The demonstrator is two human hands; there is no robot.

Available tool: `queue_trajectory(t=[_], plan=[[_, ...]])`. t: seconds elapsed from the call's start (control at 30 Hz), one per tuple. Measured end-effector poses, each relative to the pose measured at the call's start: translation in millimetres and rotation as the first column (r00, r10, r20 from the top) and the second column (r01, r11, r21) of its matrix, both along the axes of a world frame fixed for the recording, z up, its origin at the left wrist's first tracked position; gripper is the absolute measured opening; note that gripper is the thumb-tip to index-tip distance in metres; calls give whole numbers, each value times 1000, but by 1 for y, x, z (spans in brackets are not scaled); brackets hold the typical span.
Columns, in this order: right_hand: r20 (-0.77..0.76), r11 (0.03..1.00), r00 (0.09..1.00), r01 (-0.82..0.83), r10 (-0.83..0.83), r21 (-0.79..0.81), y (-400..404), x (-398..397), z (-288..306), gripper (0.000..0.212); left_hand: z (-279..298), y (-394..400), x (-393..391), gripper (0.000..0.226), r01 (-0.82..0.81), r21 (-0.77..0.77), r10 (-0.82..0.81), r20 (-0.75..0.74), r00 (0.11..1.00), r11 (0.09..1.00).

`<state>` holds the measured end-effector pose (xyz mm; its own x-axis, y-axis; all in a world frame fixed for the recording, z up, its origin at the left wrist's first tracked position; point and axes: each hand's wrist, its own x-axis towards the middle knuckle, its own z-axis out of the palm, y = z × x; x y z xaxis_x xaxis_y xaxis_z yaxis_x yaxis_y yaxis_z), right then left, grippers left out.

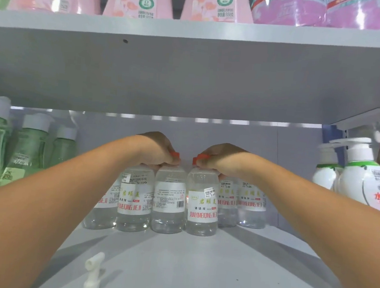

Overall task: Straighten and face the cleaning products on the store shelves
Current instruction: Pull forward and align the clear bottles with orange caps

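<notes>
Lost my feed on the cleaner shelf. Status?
Left hand and right hand each grip a red-capped clear bottle at the cap. That one shows its back label. Loose white spout lies up front.

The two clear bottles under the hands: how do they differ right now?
The left hand grips the cap of the left bottle, which shows its back label: small print and a barcode. The right hand grips the cap of the right bottle, which shows its front label, red lettering, with a price sticker above it. So the left one still needs turning. Both are clear, red-capped, upright and side by side.
</notes>
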<state>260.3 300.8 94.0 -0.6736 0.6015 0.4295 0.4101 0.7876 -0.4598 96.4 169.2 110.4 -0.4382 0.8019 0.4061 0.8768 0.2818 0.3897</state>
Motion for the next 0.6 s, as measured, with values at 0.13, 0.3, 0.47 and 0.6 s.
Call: queue_trajectory(t=[0.13,0.3,0.47,0.6], plan=[[-40,1000,999,-4,3,-22,-1,1,-4,41,-3,4,8,38,-59,23,62,-138,989,998],[-80,999,997,6,-10,-52,2,-1,-10,42,-6,0,3,13,5,-4,-5,-86,996,1000],[-119,998,993,18,-24,-53,4,-6,-12,37,-10,-4,8,26,-14,58,19,-82,996,998],[-129,998,990,43,-48,-40,6,-6,-14,36,-13,-1,12,30,-30,108,41,-96,995,994]])
